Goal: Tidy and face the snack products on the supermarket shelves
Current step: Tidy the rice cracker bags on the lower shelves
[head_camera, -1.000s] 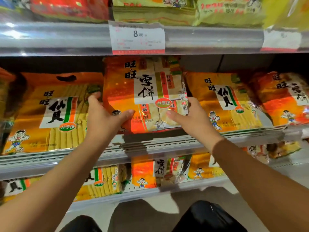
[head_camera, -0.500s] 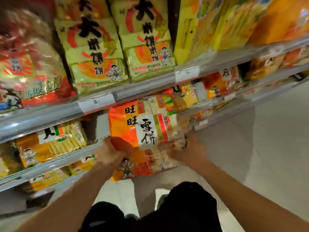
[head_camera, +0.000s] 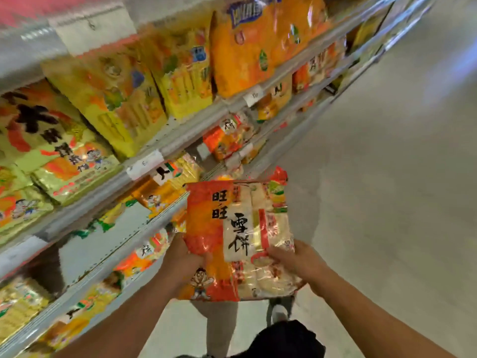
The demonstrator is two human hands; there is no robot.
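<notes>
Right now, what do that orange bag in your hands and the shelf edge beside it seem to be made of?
Orange bag: glossy plastic film, seemingly; it crinkles, glints, and a clear panel shows pale crackers. Shelf edge: probably grey painted metal or plastic; too blurred to tell.

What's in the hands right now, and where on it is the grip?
An orange-and-white rice cracker bag, held off the shelf by both hands. The left hand grips its lower left edge, the right hand its lower right edge.
</notes>
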